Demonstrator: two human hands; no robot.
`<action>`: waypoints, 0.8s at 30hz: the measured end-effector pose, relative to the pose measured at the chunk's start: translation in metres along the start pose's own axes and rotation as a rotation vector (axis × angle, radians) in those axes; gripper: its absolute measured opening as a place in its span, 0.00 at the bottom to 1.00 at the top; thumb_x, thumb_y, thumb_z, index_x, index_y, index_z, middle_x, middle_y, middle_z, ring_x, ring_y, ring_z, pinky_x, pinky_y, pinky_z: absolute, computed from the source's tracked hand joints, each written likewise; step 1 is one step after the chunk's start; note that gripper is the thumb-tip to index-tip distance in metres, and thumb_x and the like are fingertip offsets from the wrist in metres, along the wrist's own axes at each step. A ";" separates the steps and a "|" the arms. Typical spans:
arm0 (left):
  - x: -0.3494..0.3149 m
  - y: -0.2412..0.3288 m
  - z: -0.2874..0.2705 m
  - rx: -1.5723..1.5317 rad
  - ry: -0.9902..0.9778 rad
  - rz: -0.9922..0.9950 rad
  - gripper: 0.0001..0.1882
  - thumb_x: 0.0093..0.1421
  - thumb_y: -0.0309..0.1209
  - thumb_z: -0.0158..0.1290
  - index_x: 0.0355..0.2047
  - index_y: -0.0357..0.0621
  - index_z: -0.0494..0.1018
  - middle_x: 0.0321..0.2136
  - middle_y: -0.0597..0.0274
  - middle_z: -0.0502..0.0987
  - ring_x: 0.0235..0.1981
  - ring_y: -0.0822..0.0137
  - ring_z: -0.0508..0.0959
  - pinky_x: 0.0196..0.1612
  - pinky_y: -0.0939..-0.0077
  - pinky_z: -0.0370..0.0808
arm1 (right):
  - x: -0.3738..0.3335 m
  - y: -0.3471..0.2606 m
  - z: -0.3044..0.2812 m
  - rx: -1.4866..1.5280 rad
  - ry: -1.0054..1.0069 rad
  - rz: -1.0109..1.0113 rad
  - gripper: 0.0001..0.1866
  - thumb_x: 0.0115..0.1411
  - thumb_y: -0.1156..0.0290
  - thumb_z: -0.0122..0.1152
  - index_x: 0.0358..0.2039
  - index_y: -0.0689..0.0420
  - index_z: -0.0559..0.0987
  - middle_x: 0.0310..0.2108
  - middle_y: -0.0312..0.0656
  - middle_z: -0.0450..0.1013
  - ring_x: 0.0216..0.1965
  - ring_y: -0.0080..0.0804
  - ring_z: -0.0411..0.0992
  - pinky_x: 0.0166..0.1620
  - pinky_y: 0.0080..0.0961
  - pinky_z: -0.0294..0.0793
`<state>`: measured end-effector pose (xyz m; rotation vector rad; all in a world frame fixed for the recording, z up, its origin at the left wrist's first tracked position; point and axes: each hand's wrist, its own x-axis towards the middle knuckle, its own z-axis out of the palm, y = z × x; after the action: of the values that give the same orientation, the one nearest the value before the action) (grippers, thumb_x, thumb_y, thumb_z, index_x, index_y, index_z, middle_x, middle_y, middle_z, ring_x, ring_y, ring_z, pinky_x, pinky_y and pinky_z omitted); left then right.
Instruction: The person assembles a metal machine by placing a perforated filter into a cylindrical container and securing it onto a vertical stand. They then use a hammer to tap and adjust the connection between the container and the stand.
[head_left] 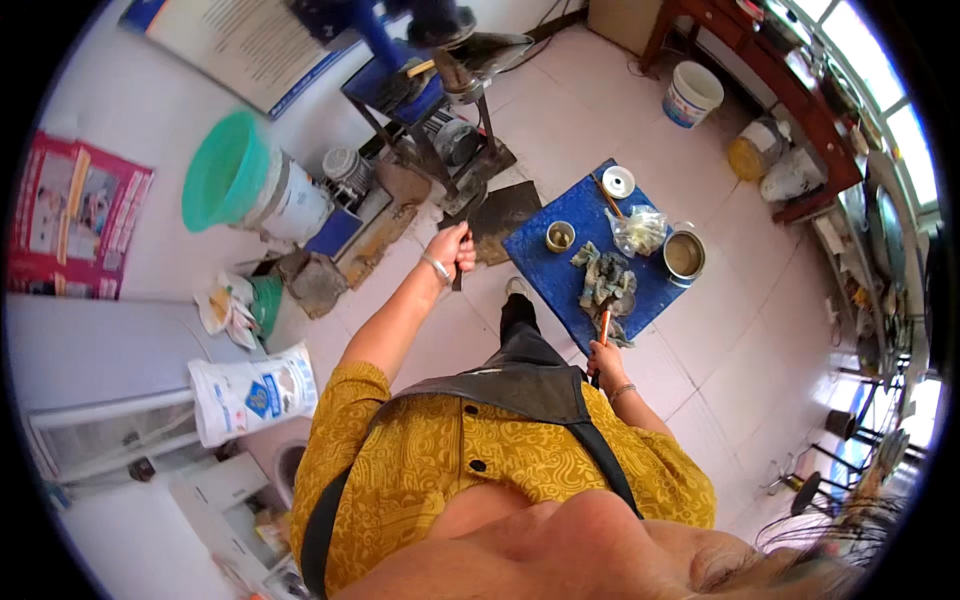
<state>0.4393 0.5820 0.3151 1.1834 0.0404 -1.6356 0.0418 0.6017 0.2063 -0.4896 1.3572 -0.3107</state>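
Observation:
My left hand (452, 248), with a silver bracelet at the wrist, is closed around a dark, narrow strip (457, 280) that sticks out below the fist; its kind is hard to tell. My right hand (604, 364) grips a tool with an orange-brown handle (605, 324) at the near edge of a small blue table (545, 225). A crumpled, stained rag (600, 272) lies by the tool's far end, where a greyish rounded piece shows. The table also bears a small cup (560, 236), a metal pot (684, 254), a clear plastic bag (640, 232), a white round lid (618, 182) and a thin brown stick (607, 194).
A blue machine (385, 85) on a metal stand is ahead to the left, with a dark plate (500, 222) on the floor. A green basin (226, 170) and white sack (253, 393) stand left. A white bucket (692, 95) and wooden desk (760, 65) are far right.

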 end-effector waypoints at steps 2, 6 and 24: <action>0.048 0.031 0.015 0.021 -0.051 -0.022 0.16 0.64 0.43 0.42 0.23 0.50 0.62 0.12 0.72 0.55 0.11 0.77 0.53 0.14 0.80 0.51 | 0.022 -0.009 0.017 0.033 0.039 0.006 0.08 0.59 0.69 0.51 0.25 0.52 0.63 0.11 0.30 0.55 0.09 0.23 0.55 0.11 0.25 0.57; 0.129 0.087 0.046 0.038 0.020 -0.056 0.16 0.65 0.43 0.42 0.23 0.49 0.62 0.11 0.72 0.55 0.10 0.77 0.52 0.13 0.80 0.51 | 0.069 -0.032 0.047 0.173 0.051 0.007 0.07 0.59 0.68 0.51 0.27 0.53 0.63 0.11 0.31 0.56 0.08 0.24 0.56 0.11 0.25 0.57; 0.254 0.181 0.023 0.213 0.006 0.116 0.17 0.65 0.46 0.40 0.25 0.50 0.65 0.10 0.71 0.53 0.09 0.77 0.51 0.13 0.80 0.50 | 0.107 -0.077 0.129 0.411 0.063 0.115 0.08 0.60 0.68 0.51 0.28 0.51 0.62 0.12 0.29 0.54 0.09 0.18 0.52 0.12 0.20 0.52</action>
<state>0.5741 0.3095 0.2410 1.3269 -0.2001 -1.5617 0.1944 0.5040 0.1718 -0.0596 1.3330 -0.4995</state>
